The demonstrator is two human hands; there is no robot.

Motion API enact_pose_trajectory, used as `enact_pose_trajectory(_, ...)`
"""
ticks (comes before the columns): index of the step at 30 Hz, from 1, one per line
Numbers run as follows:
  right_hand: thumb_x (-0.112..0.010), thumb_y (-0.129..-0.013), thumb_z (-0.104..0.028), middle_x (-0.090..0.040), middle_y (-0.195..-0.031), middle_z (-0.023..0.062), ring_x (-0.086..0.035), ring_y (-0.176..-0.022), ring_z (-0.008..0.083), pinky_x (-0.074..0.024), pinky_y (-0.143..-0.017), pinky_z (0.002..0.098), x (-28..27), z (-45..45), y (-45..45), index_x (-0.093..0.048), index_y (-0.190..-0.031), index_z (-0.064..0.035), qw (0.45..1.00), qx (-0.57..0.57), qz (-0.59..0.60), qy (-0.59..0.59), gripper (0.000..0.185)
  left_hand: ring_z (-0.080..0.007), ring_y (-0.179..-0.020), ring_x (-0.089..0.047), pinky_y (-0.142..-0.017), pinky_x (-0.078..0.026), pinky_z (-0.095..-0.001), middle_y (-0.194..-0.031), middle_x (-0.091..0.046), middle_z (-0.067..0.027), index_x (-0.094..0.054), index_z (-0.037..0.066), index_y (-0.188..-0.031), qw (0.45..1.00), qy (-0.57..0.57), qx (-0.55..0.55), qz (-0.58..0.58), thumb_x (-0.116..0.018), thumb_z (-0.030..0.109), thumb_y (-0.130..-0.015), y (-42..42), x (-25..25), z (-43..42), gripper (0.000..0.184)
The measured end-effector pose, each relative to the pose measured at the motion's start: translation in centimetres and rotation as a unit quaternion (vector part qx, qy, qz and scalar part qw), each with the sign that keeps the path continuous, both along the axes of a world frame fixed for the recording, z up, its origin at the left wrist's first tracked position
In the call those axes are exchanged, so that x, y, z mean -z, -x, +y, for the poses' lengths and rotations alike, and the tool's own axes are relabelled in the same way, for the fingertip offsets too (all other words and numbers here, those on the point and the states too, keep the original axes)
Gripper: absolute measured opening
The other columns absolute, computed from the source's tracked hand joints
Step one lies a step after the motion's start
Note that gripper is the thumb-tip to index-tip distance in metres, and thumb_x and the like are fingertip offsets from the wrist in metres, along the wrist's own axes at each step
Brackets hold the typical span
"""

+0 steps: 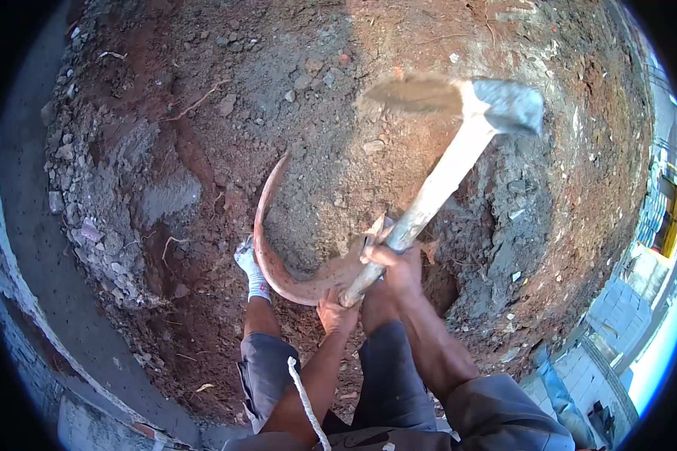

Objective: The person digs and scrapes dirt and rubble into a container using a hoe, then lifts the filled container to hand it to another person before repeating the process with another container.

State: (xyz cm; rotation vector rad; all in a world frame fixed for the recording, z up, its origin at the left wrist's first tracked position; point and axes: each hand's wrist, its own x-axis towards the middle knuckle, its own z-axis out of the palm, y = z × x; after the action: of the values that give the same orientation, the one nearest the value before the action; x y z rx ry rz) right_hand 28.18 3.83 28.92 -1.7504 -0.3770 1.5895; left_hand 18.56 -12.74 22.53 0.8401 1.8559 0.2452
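L grip [337,313] & R grip [400,264] clasp pick [445,176], spaced apart prob. for leverage; head [510,107] out past R.

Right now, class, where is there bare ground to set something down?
Free: pebbly soil between the curved rusty rim and the mattock head, plus sunlit soil right of that head. Crowded: where the left hand, right hand, mattock handle and rim bunch, with the left foot beside the rim.

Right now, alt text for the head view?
The left hand and right hand hold a pick above rubbly soil, the right nearer its blurred metal head. A curved reddish strip shows at left, near a foot.
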Motion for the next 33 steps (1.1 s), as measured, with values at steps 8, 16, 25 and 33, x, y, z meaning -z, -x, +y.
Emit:
enact_pose_trajectory(8, -0.059, -0.084, -0.016, -0.052, -0.066, 0.0055, -0.054, -0.059, 0.0171, -0.0472, -0.057, 0.0320, -10.2, 38.6, -10.8, -0.054, -0.089, -0.0021, 0.860, -0.080, -0.091, -0.497, 0.016, -0.0154, -0.066, -0.065, -0.066, -0.057, -0.0348, -0.070, -0.066, -0.0042, -0.067, 0.009, -0.087, 0.921, -0.313, 0.070, -0.219, -0.076, 0.041, -0.078, -7.5, -1.1, 44.0, 0.034)
enact_pose_trajectory(16, -0.063, -0.079, -0.015, -0.051, -0.058, 0.0052, -0.051, -0.045, 0.0184, -0.0454, -0.043, 0.0322, 29.6, 26.3, 0.2, -0.057, -0.083, 0.0000, 0.996, 0.014, -0.092, 0.015, 0.017, -0.0160, -0.078, -0.062, -0.077, -0.050, -0.0326, -0.086, -0.068, -0.0112, -0.066, 0.002, -0.111, 0.995, 0.040, 0.041, -0.085, -0.077, 0.038, -0.078, 0.9, 23.4, 20.3, 0.050)
enact_pose_trajectory(25, -0.059, -0.073, -0.007, -0.051, -0.063, 0.0047, -0.053, -0.050, 0.0187, -0.0467, -0.047, 0.0351, 23.7, 20.8, 3.4, -0.058, -0.074, -0.0052, 0.983, -0.075, -0.046, 0.163, 0.003, -0.0164, -0.062, -0.055, -0.062, -0.047, -0.0371, -0.067, -0.062, -0.0086, -0.064, -0.003, -0.083, 0.977, 0.167, 0.003, -0.131, -0.075, 0.040, -0.079, 5.2, 7.6, 18.7, 0.045)
enact_pose_trajectory(33, -0.062, -0.074, -0.006, -0.051, -0.059, 0.0048, -0.049, -0.044, 0.0179, -0.0425, -0.041, 0.0341, 21.6, 9.8, 6.9, -0.059, -0.073, -0.0024, 0.983, -0.039, -0.006, 0.177, 0.005, -0.0262, -0.074, -0.066, -0.071, -0.051, -0.0390, -0.077, -0.067, -0.0169, -0.066, 0.000, -0.094, 0.982, 0.179, -0.009, -0.055, -0.074, 0.042, -0.077, 7.0, 5.7, 6.4, 0.046)
